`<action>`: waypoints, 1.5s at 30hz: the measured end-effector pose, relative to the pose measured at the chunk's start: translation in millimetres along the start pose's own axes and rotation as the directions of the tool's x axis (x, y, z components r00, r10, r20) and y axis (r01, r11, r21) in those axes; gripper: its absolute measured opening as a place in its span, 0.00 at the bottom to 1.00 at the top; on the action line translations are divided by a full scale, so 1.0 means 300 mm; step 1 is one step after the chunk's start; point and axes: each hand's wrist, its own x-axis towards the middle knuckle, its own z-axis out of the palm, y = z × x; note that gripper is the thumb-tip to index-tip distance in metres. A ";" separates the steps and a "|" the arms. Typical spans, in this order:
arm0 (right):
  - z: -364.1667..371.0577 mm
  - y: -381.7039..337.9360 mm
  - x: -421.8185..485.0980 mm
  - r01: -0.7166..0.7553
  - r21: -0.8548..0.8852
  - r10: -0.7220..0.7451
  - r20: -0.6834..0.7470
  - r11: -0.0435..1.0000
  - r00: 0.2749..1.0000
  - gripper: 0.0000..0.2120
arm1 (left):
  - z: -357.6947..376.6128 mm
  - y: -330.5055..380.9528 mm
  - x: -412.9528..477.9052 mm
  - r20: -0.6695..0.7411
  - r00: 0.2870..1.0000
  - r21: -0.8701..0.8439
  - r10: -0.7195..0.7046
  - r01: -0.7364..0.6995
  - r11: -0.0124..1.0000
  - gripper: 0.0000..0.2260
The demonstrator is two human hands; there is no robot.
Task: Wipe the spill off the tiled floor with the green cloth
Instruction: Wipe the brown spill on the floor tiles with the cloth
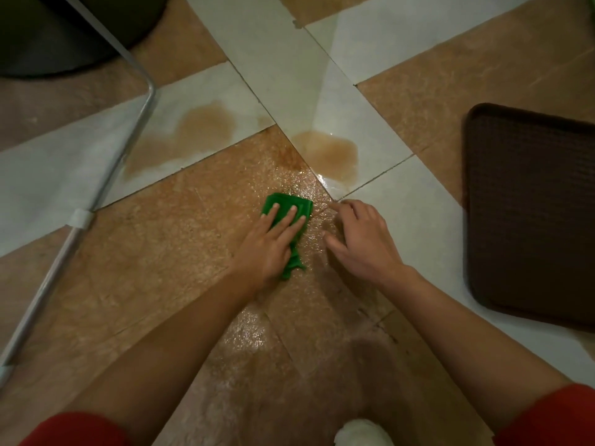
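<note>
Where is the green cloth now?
In the head view the cloth lies mid-frame on a brown tile under the left hand, beside the right hand, below the spill.

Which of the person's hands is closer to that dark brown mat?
Right. The right hand is between the green cloth and the mat; the left hand presses on the cloth, farther off.

My left hand [267,246] lies on the folded green cloth [289,200] (my right hand [360,239] just beside it), with the brown liquid spill [328,151] beyond and the dark rectangular mat [531,204] to the right.

A brown mat [531,214] lies on the right. A bent metal tube [107,175] crosses the left. A dark round object [64,27] sits far left.
</note>
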 end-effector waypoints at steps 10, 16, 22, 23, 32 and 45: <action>0.017 -0.033 0.004 0.007 0.022 -0.008 0.014 1.000 1.000 0.25 | -0.001 -0.062 -0.076 -0.086 0.942 -0.120 -0.324 0.313 0.942 0.25; 0.027 -0.042 0.017 -0.013 0.033 0.013 0.010 0.999 1.000 0.24 | 0.013 -0.097 -0.128 -0.054 0.997 0.074 0.054 -0.050 0.996 0.23; 0.027 -0.065 0.026 0.020 0.033 -0.020 0.016 0.999 1.000 0.25 | -0.023 -0.129 -0.014 -0.080 0.924 -0.108 -0.375 0.365 0.925 0.24; 0.024 -0.068 0.030 0.022 0.039 -0.023 0.015 0.999 1.000 0.25 | -0.022 -0.114 0.001 -0.088 0.912 -0.103 -0.400 0.391 0.914 0.24; 0.021 -0.031 0.039 0.026 0.029 -0.027 0.024 0.999 0.999 0.26 | 0.002 -0.115 -0.048 -0.026 0.996 0.075 0.090 -0.087 0.993 0.23; 0.008 0.068 0.037 -0.106 0.145 0.123 -0.113 0.984 0.986 0.21 | 0.029 -0.039 0.015 0.014 0.984 -0.024 0.176 -0.176 0.984 0.24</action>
